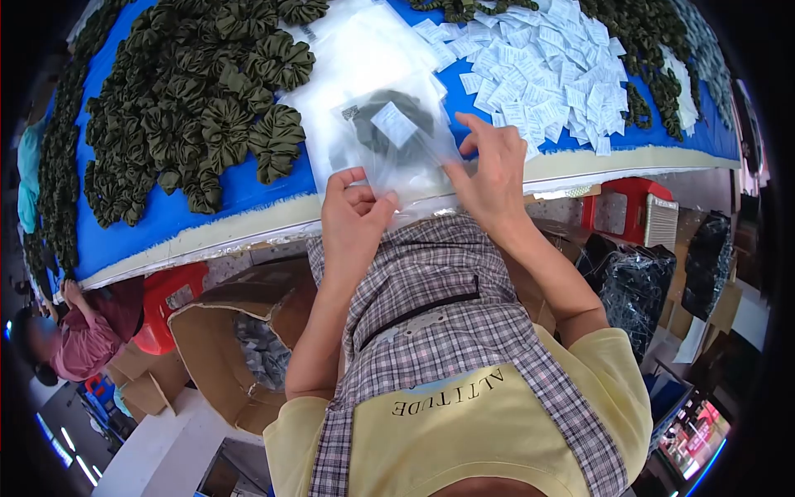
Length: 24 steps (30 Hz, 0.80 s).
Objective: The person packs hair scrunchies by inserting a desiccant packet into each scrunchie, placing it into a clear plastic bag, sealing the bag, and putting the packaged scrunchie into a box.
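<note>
A clear plastic bag (pixel 414 184) lies near the table's front edge, with a dark green scrunchie (pixel 362 126) and a white printed label (pixel 393 124) inside. The label rests over the scrunchie. At the bag's lower left, my left hand (pixel 354 214) has its fingers curled and closed on the plastic. My right hand (pixel 495 172) is at the bag's right edge, thumb touching the film, index finger raised and apart from the thumb. Beneath and behind this bag is a stack of clear bags (pixel 356 45).
Dark green scrunchies (pixel 195 99) are heaped at left on the blue table cover (pixel 240 195). Many white labels (pixel 542 70) lie at right. Below the table are an open cardboard box (pixel 211 352) and red stools (pixel 625 207). Another person (pixel 91 335) is at far left.
</note>
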Tool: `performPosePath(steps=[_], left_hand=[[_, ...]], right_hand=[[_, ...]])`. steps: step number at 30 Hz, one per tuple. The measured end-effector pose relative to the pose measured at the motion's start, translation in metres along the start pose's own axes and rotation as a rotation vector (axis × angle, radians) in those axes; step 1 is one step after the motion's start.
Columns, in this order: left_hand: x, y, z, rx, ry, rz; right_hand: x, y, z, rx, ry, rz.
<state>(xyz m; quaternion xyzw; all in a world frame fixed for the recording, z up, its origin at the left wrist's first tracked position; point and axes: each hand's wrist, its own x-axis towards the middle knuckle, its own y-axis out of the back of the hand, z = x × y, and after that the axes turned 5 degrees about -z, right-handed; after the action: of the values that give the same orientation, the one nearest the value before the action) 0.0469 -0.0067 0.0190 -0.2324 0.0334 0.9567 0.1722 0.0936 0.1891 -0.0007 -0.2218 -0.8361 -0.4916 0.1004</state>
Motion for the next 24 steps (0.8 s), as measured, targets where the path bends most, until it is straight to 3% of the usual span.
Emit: performPosePath(steps=[4, 7, 13, 17, 20, 22, 24], left_hand=[[-0.005, 0.006, -0.002, -0.028, 0.006, -0.011], [-0.010, 0.008, -0.001, -0.047, 0.019, 0.013], [-0.016, 0.003, -0.010, -0.147, 0.040, 0.053], [-0.010, 0.000, -0.024, -0.146, -0.062, 0.116], [-0.010, -0.001, -0.023, -0.190, -0.052, 0.122], [-0.010, 0.001, -0.020, -0.229, -0.032, 0.125], [-0.014, 0.001, -0.014, -0.157, -0.017, 0.125]], right_hand=[[-0.023, 0.004, -0.007, 0.087, 0.266, 0.072], [-0.035, -0.009, -0.023, 0.257, 0.307, -0.053], [-0.044, -0.028, -0.042, 0.156, 0.335, -0.048], [-0.043, -0.037, -0.038, 0.345, 0.385, -0.001], [-0.047, -0.013, -0.029, 0.556, 0.346, -0.008], [-0.055, 0.022, -0.012, 0.706, 0.130, -0.005], [-0.059, 0.047, 0.002, 0.524, 0.052, -0.017]])
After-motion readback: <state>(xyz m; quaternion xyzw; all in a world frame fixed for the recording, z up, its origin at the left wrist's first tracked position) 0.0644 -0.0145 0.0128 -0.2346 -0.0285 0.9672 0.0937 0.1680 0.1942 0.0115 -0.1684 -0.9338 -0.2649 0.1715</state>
